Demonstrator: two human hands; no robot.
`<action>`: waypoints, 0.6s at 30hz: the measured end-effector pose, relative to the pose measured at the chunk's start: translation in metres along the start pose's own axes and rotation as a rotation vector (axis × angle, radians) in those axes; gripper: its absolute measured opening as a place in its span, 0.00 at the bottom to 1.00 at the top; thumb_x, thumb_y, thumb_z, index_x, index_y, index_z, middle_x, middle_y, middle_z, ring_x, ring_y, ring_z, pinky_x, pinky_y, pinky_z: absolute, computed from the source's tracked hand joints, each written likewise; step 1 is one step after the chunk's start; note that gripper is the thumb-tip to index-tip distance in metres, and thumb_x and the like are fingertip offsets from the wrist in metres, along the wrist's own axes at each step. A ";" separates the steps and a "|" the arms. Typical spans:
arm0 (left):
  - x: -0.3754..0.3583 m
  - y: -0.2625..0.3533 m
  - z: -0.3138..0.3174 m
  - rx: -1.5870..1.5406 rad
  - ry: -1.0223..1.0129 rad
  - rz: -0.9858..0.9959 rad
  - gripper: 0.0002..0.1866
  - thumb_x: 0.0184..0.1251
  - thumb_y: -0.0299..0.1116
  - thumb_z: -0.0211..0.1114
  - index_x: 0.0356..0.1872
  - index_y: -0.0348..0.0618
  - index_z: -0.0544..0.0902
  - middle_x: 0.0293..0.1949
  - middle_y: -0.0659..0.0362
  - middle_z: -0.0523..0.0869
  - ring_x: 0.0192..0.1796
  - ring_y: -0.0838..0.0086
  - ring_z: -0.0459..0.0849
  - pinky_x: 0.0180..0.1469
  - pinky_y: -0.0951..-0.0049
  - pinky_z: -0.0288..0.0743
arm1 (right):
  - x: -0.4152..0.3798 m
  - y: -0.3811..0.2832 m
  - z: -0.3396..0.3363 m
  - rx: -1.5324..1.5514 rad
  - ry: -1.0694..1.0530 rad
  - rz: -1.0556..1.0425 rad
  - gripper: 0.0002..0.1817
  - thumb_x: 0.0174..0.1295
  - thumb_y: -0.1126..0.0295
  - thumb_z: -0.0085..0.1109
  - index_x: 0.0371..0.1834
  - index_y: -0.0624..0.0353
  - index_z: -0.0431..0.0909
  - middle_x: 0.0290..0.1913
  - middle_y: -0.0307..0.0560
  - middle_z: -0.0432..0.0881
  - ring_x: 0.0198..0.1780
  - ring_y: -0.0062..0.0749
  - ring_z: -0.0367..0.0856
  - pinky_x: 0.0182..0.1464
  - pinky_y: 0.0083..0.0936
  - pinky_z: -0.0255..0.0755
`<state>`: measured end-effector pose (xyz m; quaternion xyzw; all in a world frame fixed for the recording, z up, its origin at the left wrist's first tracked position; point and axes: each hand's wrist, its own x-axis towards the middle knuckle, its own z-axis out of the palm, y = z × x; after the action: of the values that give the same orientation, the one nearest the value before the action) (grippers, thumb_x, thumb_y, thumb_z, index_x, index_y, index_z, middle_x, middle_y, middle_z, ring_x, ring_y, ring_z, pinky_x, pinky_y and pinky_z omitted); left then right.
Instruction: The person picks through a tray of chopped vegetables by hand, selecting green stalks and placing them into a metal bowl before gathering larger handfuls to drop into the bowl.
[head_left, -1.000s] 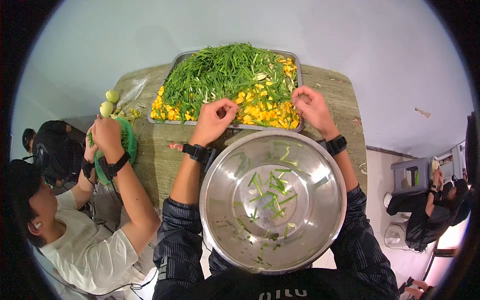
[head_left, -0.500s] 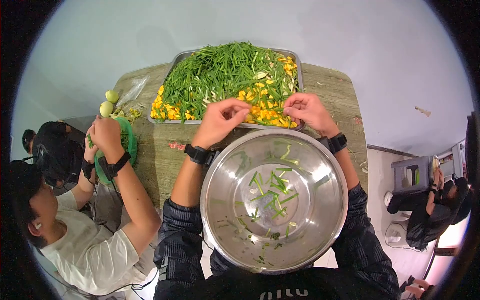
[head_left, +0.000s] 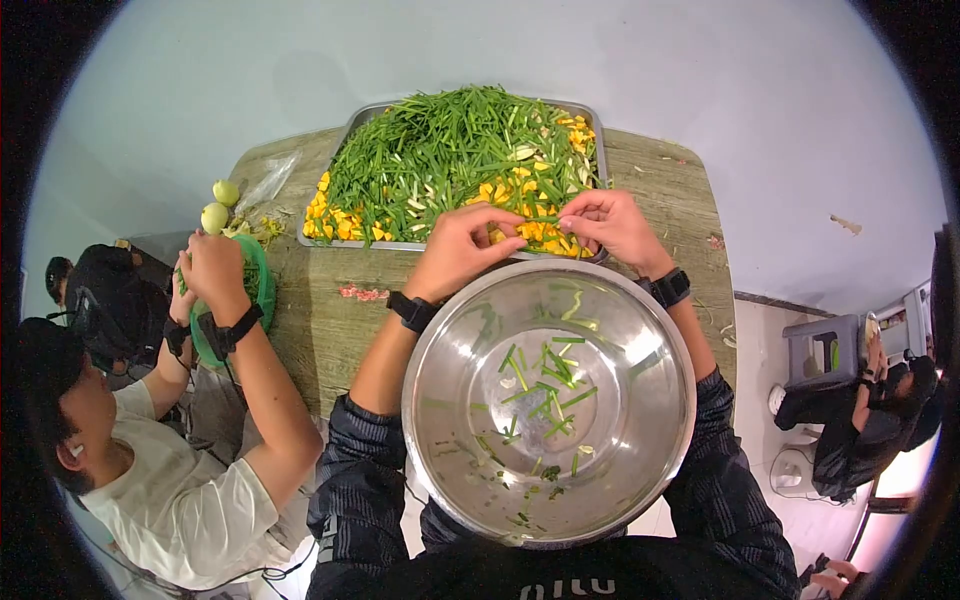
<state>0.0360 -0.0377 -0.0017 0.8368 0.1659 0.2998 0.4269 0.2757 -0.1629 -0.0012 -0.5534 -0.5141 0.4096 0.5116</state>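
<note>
My left hand (head_left: 474, 244) is closed in a pinch over the front edge of a metal tray (head_left: 602, 150). My right hand (head_left: 609, 226) pinches close beside it, and a thin green stem (head_left: 541, 219) runs between the fingertips of both. Cut green stems (head_left: 450, 135) are heaped in the tray, with yellow-orange pieces (head_left: 340, 218) along its front and right side. Below my hands is a large steel bowl (head_left: 440, 400) with some short green pieces (head_left: 560, 395) and dark bits inside.
A co-worker (head_left: 180, 500) at the left works over a green basket (head_left: 265, 285). Two pale round vegetables (head_left: 214, 216) and a plastic bag (head_left: 268, 182) lie on the wooden table (head_left: 660, 190). Farther right are a grey stool (head_left: 822, 350) and a seated person (head_left: 870, 430).
My left hand has moved right, closer to my right hand, which has shifted slightly left. A green stem now spans their fingertips.
</note>
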 end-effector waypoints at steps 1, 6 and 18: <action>0.002 -0.004 0.003 0.046 0.008 0.026 0.13 0.61 0.33 0.79 0.46 0.44 0.91 0.36 0.63 0.89 0.25 0.83 0.73 0.29 0.79 0.70 | 0.000 -0.001 0.001 0.001 0.002 0.009 0.07 0.69 0.73 0.68 0.44 0.65 0.86 0.32 0.37 0.86 0.27 0.12 0.77 0.25 0.13 0.70; 0.010 0.000 0.014 0.114 0.049 0.078 0.16 0.58 0.36 0.81 0.45 0.43 0.90 0.34 0.62 0.88 0.26 0.78 0.78 0.30 0.75 0.74 | 0.001 -0.005 0.009 0.002 0.015 0.008 0.06 0.69 0.72 0.68 0.43 0.63 0.86 0.30 0.36 0.85 0.26 0.11 0.77 0.25 0.12 0.68; 0.011 -0.010 0.018 0.092 0.083 0.020 0.07 0.63 0.30 0.75 0.38 0.40 0.89 0.33 0.60 0.86 0.26 0.77 0.78 0.30 0.75 0.72 | 0.003 -0.001 0.012 -0.012 0.016 0.008 0.07 0.70 0.70 0.69 0.43 0.62 0.86 0.28 0.33 0.84 0.25 0.09 0.75 0.24 0.12 0.64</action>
<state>0.0560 -0.0371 -0.0135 0.8442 0.1886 0.3305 0.3775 0.2645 -0.1583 -0.0018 -0.5618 -0.5101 0.4040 0.5108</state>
